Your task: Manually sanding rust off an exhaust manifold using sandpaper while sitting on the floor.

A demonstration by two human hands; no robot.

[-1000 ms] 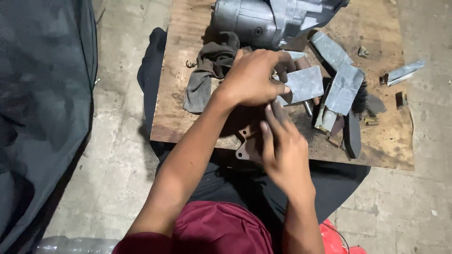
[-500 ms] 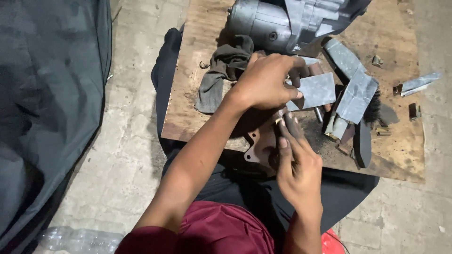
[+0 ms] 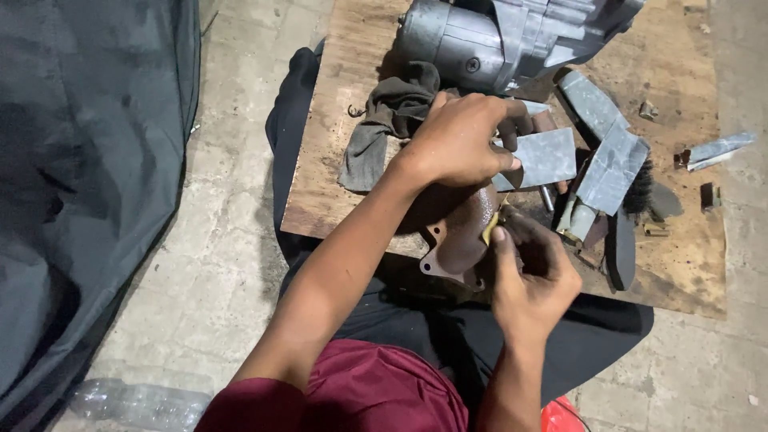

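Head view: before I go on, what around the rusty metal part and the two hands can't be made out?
- Rusty metal part: its upper end is hidden under the left hand.
- Small yellowish piece: mostly hidden by the right hand; kind unclear.
- Grey motor housing: cut off by the top edge.
- Plastic bottle: cut by the bottom edge.

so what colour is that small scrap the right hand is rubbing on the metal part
Yellowish scrap, pinched in the right hand against the rusty-brown metal part; head view.

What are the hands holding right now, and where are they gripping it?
The left hand steadies a rusty metal flange from its top; the right hand pinches a small yellowish scrap against its edge.
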